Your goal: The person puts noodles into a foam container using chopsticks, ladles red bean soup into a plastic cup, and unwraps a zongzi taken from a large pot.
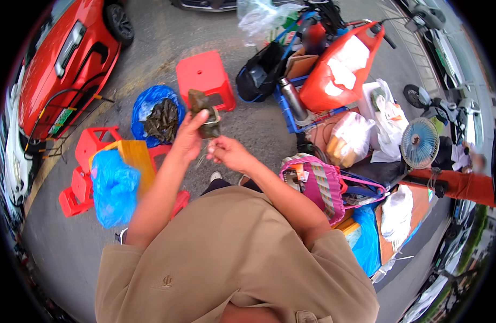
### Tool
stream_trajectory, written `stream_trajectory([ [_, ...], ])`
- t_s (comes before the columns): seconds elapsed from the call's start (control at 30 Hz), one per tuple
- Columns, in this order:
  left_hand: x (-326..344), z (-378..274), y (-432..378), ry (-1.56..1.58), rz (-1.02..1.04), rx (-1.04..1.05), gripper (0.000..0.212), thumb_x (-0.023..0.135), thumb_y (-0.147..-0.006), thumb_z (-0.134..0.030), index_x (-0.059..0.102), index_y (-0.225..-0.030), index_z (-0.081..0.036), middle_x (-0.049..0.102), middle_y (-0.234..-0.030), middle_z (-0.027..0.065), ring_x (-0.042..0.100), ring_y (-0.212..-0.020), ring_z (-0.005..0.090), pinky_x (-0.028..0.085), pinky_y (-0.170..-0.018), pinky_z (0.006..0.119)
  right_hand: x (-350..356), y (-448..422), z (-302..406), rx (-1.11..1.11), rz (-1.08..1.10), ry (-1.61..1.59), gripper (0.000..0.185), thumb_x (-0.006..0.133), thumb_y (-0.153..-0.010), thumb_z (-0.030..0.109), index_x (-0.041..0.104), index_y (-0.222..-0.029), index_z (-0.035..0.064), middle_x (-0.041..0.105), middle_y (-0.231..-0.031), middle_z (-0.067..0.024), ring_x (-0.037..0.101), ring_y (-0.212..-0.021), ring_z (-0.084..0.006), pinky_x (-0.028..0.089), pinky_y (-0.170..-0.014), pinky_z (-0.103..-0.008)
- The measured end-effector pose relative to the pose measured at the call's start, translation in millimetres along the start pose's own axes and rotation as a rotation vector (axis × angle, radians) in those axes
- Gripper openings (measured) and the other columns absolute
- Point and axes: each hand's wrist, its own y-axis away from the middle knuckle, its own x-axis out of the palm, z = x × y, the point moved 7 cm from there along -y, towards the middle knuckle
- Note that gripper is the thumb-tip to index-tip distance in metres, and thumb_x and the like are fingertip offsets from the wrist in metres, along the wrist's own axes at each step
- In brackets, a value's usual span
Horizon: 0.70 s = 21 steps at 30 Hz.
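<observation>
Upright in my left hand (pixel 191 133) is a leaf-wrapped bundle (pixel 209 127), dark green, with a pale band around it that looks like string; it resembles a zongzi. Just below and to its right, my right hand (pixel 230 152) has its fingertips pinched together on thin pale strands (pixel 200 160) that hang beside my left wrist. The far ends of the strands are too fine to follow. Beyond my left hand, a blue plastic bag (pixel 137 121) lies open on the ground, holding a heap of dark leaves (pixel 164 121).
A red plastic stool (pixel 203 72) stands ahead. To the left are stacked red stools (pixel 83 183), a yellow wooden box (pixel 138 159) under a blue bag (pixel 114 187), and a red car (pixel 70 60). A loaded cart with a blue crate (pixel 286 115), pink woven basket (pixel 312 181) and fan (pixel 420 143) flanks my right.
</observation>
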Motion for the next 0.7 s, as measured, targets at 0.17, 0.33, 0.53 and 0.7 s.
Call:
stream_trajectory([
  [0.17,5,24,-20,0.328,-0.144,-0.152,0.036,0.074,-0.092,-0.036,0.065,-0.113,-0.009,0.073,-0.107,0.0077,0.068,-0.109,0.0275,0.053,-0.092,0.04,-23,8,31,-0.052,-0.043,0.412,0.012,0.057,-0.101,0.013,0.061,-0.1,0.0022,0.07,-0.084,-0.0073,0.066,-0.077,-0.0146,0.054,-0.071,-0.0321],
  [0.33,13,42,-37,0.357,-0.13,-0.209,0.037,0.072,-0.092,-0.044,0.067,-0.112,-0.012,0.073,-0.109,0.004,0.067,-0.112,0.0252,0.05,-0.087,0.036,-25,18,37,-0.062,0.117,0.483,0.012,0.056,-0.099,0.01,0.062,-0.093,0.0014,0.07,-0.081,-0.0084,0.067,-0.078,-0.0168,0.054,-0.072,-0.0338],
  [0.53,-19,65,-53,0.097,0.098,-0.202,0.067,0.075,-0.084,-0.055,0.06,-0.128,-0.007,0.069,-0.117,0.0061,0.065,-0.11,0.023,0.051,-0.098,0.042,-55,33,56,-0.013,0.065,-0.199,0.008,0.059,-0.102,0.015,0.062,-0.101,0.0083,0.071,-0.091,-0.0023,0.061,-0.073,-0.0089,0.05,-0.068,-0.0258],
  [0.7,-9,63,-32,-0.392,0.34,-0.465,0.102,0.09,-0.06,-0.061,0.051,-0.135,-0.005,0.066,-0.116,0.0057,0.064,-0.108,0.019,0.051,-0.095,0.036,-143,35,54,-0.082,-0.288,-0.708,0.002,0.059,-0.101,0.01,0.06,-0.101,0.0113,0.068,-0.093,-0.0051,0.06,-0.073,-0.01,0.051,-0.066,-0.0244],
])
